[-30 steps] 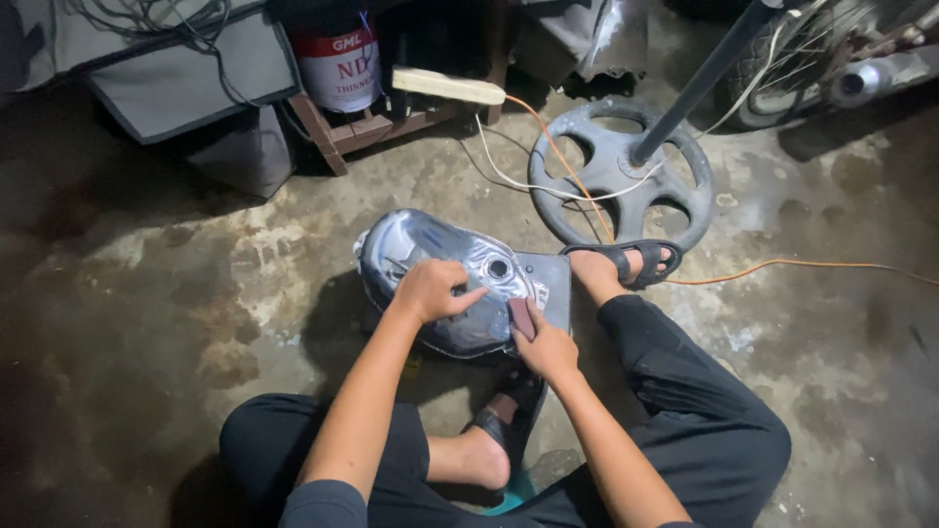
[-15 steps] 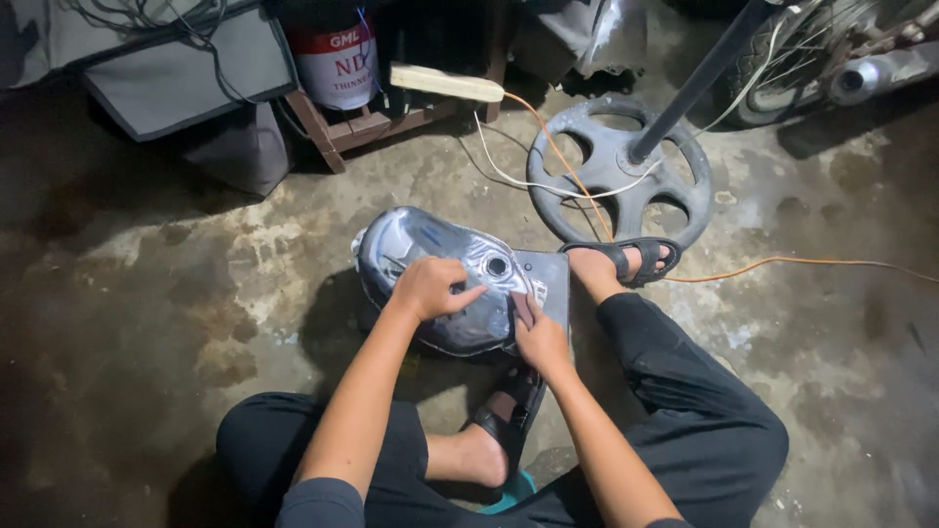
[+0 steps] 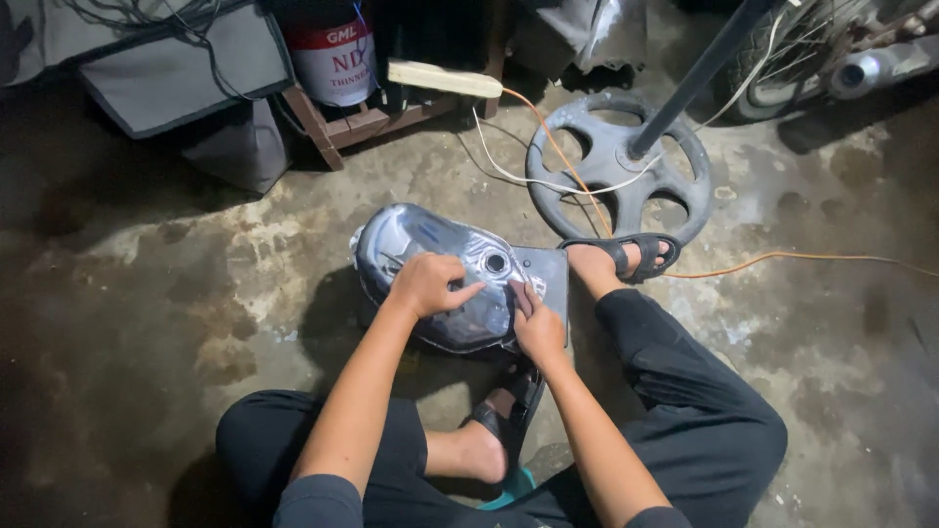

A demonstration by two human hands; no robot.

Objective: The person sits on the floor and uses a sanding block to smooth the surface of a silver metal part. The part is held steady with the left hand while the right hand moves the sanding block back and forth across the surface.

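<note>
While your left hand stays flat, fingers together, on the bare metal fuel tank mid-floor, your right hand has slid its pinched fingertips along the tank's near edge.

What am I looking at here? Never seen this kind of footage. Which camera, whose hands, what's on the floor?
There is one view, from a camera worn on the person's head and looking down, so the arms entering from the bottom are the wearer's own. The person sits on a stained concrete floor in black sandals. In front lies a shiny bare-metal fuel tank with a round filler hole. The left hand rests on top of the tank; the right hand presses at its near edge, where a flat grey sheet lies. Whether the fingers pinch anything is unclear. Behind are a round spoked stand base with a dark pole, orange and white cables, and a red-and-white can.
</note>
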